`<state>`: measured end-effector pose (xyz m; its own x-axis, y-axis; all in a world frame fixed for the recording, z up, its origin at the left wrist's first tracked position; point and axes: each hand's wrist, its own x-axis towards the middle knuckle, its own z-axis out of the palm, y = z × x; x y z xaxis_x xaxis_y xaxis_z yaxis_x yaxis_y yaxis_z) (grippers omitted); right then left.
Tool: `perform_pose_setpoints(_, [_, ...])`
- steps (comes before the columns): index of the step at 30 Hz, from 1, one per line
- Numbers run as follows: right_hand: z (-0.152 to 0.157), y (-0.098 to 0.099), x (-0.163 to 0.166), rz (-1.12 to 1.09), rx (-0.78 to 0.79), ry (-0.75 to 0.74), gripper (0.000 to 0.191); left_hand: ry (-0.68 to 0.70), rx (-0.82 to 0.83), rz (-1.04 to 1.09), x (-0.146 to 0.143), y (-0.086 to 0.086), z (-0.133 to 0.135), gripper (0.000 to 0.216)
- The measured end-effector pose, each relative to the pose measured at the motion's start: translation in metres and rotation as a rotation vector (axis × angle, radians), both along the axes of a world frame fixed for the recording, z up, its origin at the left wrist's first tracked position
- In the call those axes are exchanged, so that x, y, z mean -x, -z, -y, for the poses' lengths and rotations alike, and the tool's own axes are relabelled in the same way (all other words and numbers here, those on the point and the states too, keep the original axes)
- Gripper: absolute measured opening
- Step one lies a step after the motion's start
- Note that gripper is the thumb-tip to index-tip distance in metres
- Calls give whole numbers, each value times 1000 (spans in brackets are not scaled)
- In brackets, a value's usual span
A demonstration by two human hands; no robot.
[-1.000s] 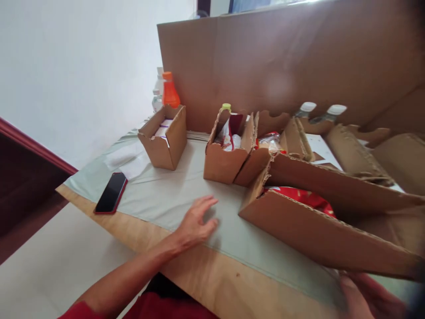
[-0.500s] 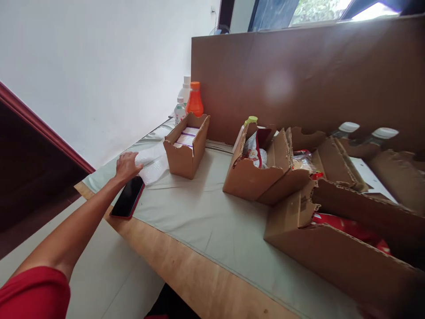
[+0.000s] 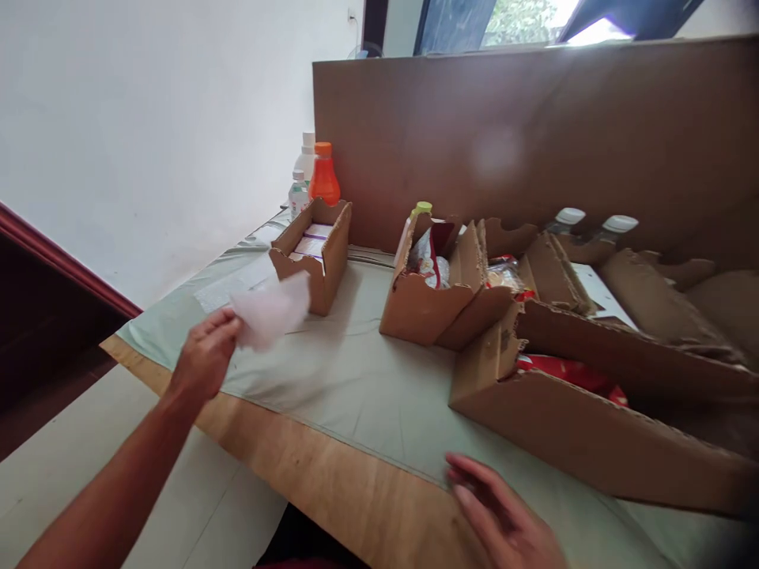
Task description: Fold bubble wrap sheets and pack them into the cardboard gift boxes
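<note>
My left hand [image 3: 206, 354] is closed on one corner of a whitish, see-through bubble wrap piece [image 3: 273, 310], lifted above the cloth and blurred by motion. More clear bubble wrap [image 3: 228, 286] lies flat on the cloth just behind it. Beyond the raised piece stands a small cardboard box [image 3: 337, 265] with white and purple packs [image 3: 309, 246] inside. At the table's front edge, my right hand [image 3: 504, 510] is empty, thumb and fingers apart. The phone seen earlier does not show now; my left hand covers that area.
Several cardboard bins [image 3: 424, 310] with packaged goods line the right side, and a long bin [image 3: 551, 427] holds a red packet [image 3: 572, 373]. An orange bottle [image 3: 324, 178] stands at the back left. A tall cardboard panel [image 3: 474, 118] closes off the rear.
My left hand has picked up a bubble wrap piece and drawn it nearer and up. My right hand has come into view at the bottom. The view has shifted slightly right.
</note>
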<state>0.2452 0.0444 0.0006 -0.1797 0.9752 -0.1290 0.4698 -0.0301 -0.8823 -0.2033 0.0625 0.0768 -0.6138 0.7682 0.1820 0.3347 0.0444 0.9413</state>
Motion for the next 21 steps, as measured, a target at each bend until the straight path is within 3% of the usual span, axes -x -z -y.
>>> perform_pose_setpoints(1, [-2,-9,19,-62,12,-56,44,104,8,116,-27,4,10,34])
perform_pose_setpoints(3, [-6,-22,47,-194,35,-126,47,376,55,623,-82,14,24,26])
perform_pose_setpoints(5, [-7,-31,62,-341,49,-167,49,531,105,966,-132,26,32,18])
perform_pose_setpoints(8, [1,-41,65,-465,25,-179,47,608,150,1137,-191,43,35,20])
perform_pose_setpoints(11, [17,-45,59,-373,-32,-79,44,633,194,1063,-227,55,34,31])
perform_pose_setpoints(14, [29,-41,49,-102,-210,95,34,608,222,914,-238,56,35,45])
perform_pose_setpoints(17, [35,-39,35,234,-427,231,36,626,245,1000,-224,47,41,68])
perform_pose_setpoints(19, [35,-42,27,343,-425,241,42,716,290,1089,-209,40,48,84])
perform_pose_setpoints(21, [33,-45,18,275,-292,183,51,786,333,1075,-196,38,55,91])
